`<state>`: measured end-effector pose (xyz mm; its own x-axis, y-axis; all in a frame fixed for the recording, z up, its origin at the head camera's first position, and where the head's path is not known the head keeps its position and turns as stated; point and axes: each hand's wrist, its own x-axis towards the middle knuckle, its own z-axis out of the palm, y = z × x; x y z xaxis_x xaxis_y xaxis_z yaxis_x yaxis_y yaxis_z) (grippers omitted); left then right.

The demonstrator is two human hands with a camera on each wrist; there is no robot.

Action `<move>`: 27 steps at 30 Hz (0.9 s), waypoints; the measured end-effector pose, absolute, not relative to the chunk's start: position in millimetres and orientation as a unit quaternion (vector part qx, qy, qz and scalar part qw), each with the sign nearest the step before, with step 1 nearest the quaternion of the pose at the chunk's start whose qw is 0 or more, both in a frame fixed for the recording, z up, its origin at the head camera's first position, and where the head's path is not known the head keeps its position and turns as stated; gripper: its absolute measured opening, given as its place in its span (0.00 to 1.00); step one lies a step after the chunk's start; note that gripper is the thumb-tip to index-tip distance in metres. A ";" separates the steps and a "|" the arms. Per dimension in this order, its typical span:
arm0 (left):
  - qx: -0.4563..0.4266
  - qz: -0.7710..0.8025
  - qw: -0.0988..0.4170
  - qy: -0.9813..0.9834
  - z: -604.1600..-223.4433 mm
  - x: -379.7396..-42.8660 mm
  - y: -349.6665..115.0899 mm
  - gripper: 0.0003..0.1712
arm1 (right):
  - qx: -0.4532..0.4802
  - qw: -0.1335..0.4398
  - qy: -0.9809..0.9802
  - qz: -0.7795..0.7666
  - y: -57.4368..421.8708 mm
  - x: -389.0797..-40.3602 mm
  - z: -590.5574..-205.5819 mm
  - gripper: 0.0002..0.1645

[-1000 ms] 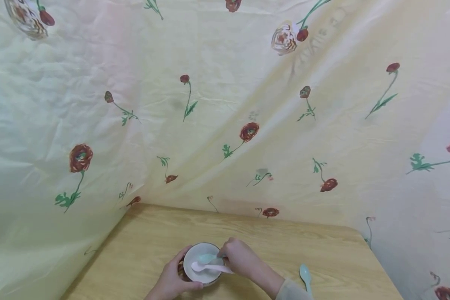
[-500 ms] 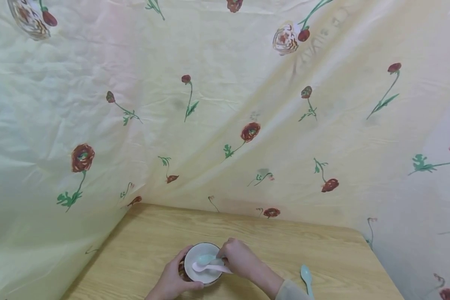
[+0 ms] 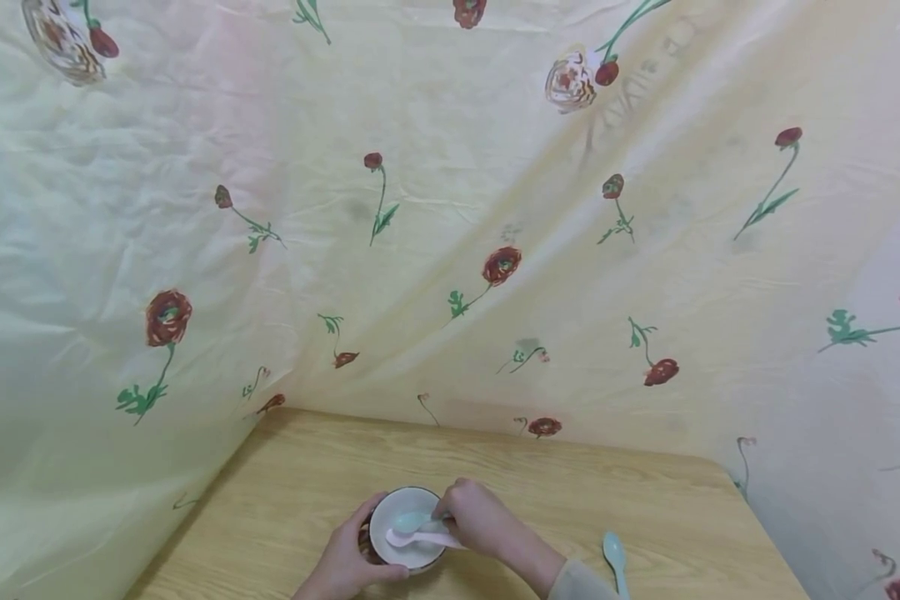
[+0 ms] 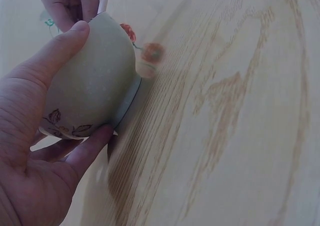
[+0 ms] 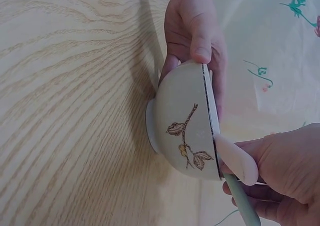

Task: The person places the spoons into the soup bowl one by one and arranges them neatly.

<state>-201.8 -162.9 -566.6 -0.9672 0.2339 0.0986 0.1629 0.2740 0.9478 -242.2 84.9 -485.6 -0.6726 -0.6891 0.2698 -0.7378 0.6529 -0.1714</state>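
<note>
A white bowl point(image 3: 392, 557) with a dark rim and a brown leaf pattern stands on the wooden table. My left hand point(image 3: 348, 557) grips its left side, thumb near the rim and fingers low around the wall, as the left wrist view shows. My right hand point(image 3: 483, 521) is at the right rim, its fingertips pinching the handle of a pale blue-green spoon point(image 3: 411, 522) whose head is inside the bowl. A pinkish-white spoon point(image 5: 239, 161) leans over the rim close beside the right fingers; whether they touch it I cannot tell. The bowl's contents are not discernible.
Another pale blue-green spoon point(image 3: 612, 552) lies on the table point(image 3: 555, 475) to the right of my right forearm. A flower-printed sheet point(image 3: 420, 250) hangs behind the table and along its left and right sides.
The blue-green spoon's head has shifted slightly left and toward me inside the bowl. Both hands, the bowl and the white spoon keep nearly the same places; the whole view drifts a little.
</note>
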 end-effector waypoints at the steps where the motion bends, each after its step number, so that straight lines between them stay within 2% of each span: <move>1: 0.124 0.590 0.031 0.797 -566.7 -201.8 -162.8 0.65 | 0.393 0.087 -0.905 0.138 84.6 -242.4 -485.1 0.12; 27: 0.109 0.608 0.064 0.784 -565.6 -201.9 -162.3 0.64 | 0.390 0.082 -0.907 0.136 75.2 -244.8 -485.2 0.11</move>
